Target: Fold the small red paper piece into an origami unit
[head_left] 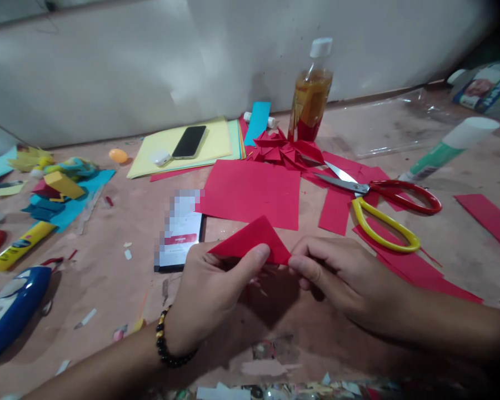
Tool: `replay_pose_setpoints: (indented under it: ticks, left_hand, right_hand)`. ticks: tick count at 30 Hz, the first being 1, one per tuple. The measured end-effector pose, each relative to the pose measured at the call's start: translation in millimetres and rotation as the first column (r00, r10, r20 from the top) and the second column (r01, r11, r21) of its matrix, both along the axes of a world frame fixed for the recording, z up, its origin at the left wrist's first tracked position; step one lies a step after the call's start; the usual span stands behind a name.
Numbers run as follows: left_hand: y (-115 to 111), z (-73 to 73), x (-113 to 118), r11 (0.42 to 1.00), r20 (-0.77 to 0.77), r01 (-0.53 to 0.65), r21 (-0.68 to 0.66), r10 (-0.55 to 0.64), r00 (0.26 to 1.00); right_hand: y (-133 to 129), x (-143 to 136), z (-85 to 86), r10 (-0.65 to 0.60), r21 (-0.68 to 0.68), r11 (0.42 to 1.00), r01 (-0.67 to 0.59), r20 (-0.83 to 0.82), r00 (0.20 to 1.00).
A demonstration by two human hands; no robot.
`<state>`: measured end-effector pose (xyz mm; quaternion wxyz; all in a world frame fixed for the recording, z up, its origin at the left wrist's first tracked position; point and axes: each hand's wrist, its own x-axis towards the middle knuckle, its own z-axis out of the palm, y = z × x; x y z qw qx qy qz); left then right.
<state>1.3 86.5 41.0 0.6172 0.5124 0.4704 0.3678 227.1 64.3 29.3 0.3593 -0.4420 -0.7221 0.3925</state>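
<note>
The pinkish table point(125, 305) is the largest thing before us, and on it, beyond and to the left of the square red sheet point(252, 191), we see the yellow-topped paper stack point(220, 136). Our left hand point(220, 275) and our right hand point(337, 272) are raised on the near side of the red sheet. Beyond its right side stands the capped bottle point(312, 97), partly filled with amber liquid; right of it lie the spread scissors point(362, 189), one handle loop red and the other yellow. The lit phone point(179, 236) is at its left edge, and the loose heap of folded red pieces point(279, 147) sits just behind it. Smaller still is the folded red paper point(254, 236), a pointed shape held up just in front of the red sheet. Our left thumb presses on its face, gripping it against the fingers underneath, though those are mostly hidden from us; our right thumb and forefinger pinch its right corner
</note>
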Motion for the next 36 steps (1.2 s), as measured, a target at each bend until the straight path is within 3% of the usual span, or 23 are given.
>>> replay_pose_setpoints:
  ticks: [4, 12, 15, 18, 23, 25, 29, 33, 36]
  left_hand:
    - [-5, -1.8, 1, 1.000, 0.004, 0.013, -0.010, -0.013, 1.000]
    - [-2, -11.2, -2, 0.998, 0.012, -0.051, -0.037, 0.052, 0.999]
    - [-3, -11.1, -4, 0.998, -0.022, -0.046, -0.031, 0.046, 0.999]
    - [-4, -9.2, -5, 1.000, -0.048, -0.028, -0.010, 0.028, 0.998]
    - [-4, -6.1, -5, 0.993, -0.037, 0.114, -0.009, -0.114, 0.993]
    - [-4, -4.6, -4, 0.987, -0.047, 0.161, -0.016, -0.161, 0.986]
    - [-2, -0.9, 0, 0.963, -0.087, 0.264, -0.046, -0.267, 0.960]
    - [0, 1.8, 3, 0.946, -0.115, 0.307, -0.103, -0.318, 0.941]
    - [-1, 3.7, 3, 0.939, -0.137, 0.317, -0.131, -0.334, 0.933]
  right_hand:
    - [-1, 3, 0.6, 0.011, -0.009, 1.000, -0.011, 0.007, 1.000]
    - [-1, 11, -2.4, -0.091, -0.069, 0.994, 0.084, -0.104, 0.990]
    - [0, 11, 1.1, 0.002, -0.068, 0.998, -0.008, -0.095, 0.995]
    - [-1, 11, 5.5, 0.104, 0.025, 0.994, -0.104, -0.007, 0.995]
    - [-1, 10, 7.7, 0.182, 0.038, 0.982, -0.184, 0.057, 0.982]
    - [-1, 10, 7.0, 0.157, 0.037, 0.987, -0.159, 0.058, 0.986]
    - [-1, 8, 4.5, 0.043, -0.081, 0.996, -0.045, -0.028, 0.999]
    - [-2, 7, 3.6, -0.016, -0.268, 0.963, -0.028, -0.160, 0.987]
    - [-2, 7, 5.5, -0.038, -0.339, 0.941, -0.010, -0.135, 0.990]
